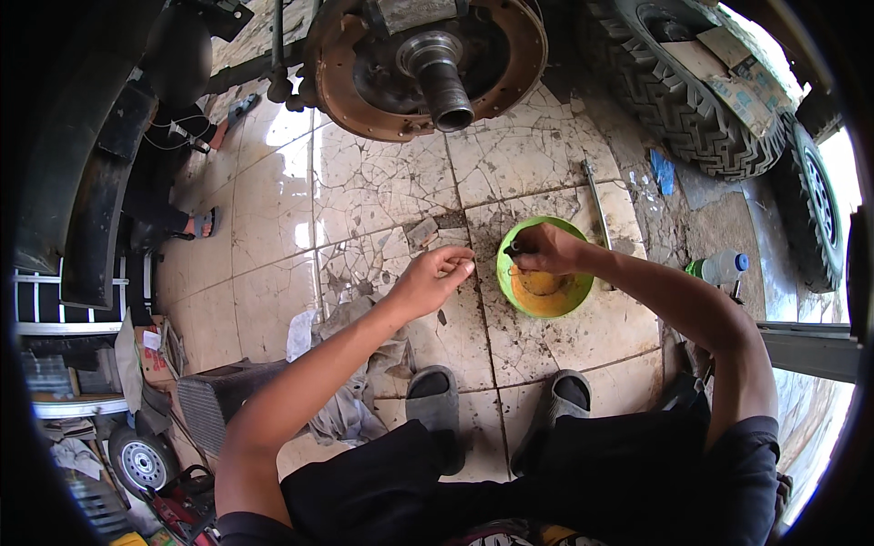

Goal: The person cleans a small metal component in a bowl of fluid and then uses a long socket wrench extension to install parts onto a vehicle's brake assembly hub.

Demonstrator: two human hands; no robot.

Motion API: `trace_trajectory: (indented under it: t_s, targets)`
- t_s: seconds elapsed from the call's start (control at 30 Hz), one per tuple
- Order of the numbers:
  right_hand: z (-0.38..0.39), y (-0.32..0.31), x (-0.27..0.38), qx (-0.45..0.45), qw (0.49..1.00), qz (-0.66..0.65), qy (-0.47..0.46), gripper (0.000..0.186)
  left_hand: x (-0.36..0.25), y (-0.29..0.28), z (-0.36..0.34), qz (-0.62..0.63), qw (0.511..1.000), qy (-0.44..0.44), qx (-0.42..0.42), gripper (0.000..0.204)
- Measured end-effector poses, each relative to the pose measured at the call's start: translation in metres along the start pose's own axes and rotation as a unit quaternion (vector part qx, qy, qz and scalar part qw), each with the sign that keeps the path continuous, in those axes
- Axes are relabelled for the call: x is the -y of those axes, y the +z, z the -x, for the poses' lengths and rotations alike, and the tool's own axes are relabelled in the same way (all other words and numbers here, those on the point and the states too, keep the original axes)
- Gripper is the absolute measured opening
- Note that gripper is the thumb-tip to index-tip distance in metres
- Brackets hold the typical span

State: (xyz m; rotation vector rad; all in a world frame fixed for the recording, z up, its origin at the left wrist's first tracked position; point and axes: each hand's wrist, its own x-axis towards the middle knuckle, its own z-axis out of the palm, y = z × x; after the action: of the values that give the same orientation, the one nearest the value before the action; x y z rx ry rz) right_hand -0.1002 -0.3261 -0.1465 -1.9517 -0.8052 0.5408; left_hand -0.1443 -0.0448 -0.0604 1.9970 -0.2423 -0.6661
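Over the green bowl [583,238], my right hand [557,249] pinches a small dark metal part with a ringed end [513,247]. Yellow-orange residue coats the inside of the bowl, which stands on the cracked tiles. To the left of the bowl is my left hand [433,284], its fingers loosely bent and the thumb a little apart from them. No object shows in it. Beyond both hands is a rusty wheel hub assembly [337,100] with a hollow spindle [446,96] pointing toward me.
A long metal bar [597,202] lies right of the bowl. Large treaded tires [701,118] and a capped bottle [724,267] are at right. Grey rags [350,409] and a ribbed dark box [214,405] lie at left. Another person's sandalled foot [205,224] is further left.
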Motion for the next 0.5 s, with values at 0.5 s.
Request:
trace_trajectory:
  t_s: [0.5]
  targets:
    - [-0.011, -0.006, 0.128, -0.138, 0.953, -0.269, 0.036, 0.035, -0.053, 0.011, -0.002, 0.453, 0.886, -0.021, -0.097, 0.021]
